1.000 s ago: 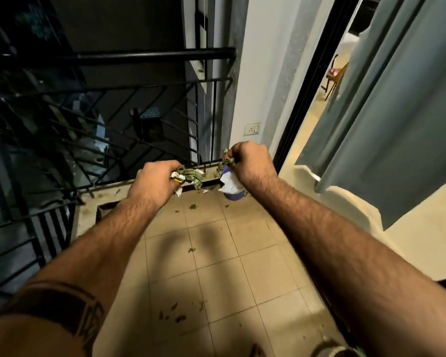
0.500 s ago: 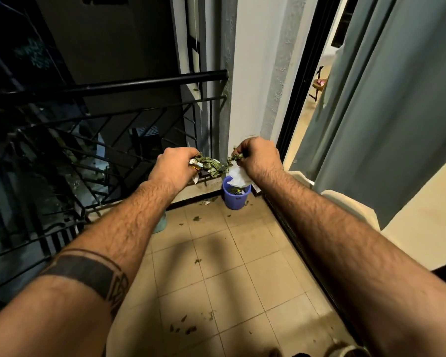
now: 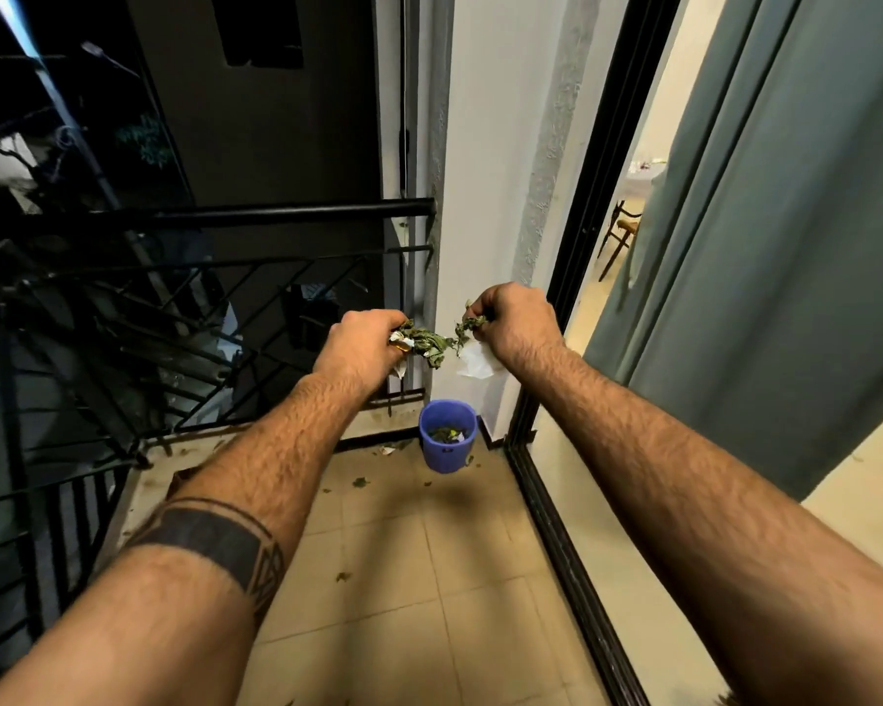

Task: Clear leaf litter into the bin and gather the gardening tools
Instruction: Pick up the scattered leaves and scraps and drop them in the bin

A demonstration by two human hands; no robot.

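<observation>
Left hand (image 3: 360,343) and right hand (image 3: 513,323) each clenched round a clump of leaves (image 3: 429,342), both held high above the blue bin (image 3: 447,435) in the corner. Likely to scatter scraps beside the bin if released from up here.

hands (image 3: 360,343) gripping leaf litter (image 3: 429,342), blue bin (image 3: 447,453)

The bin (image 3: 447,436) stands in the floor's far right corner — wall (image 3: 485,196) behind, door track (image 3: 556,527) right, railing (image 3: 225,277) left. Above its open mouth the air is free, and the tiles (image 3: 404,578) before it carry only scattered leaves (image 3: 360,482).
</observation>
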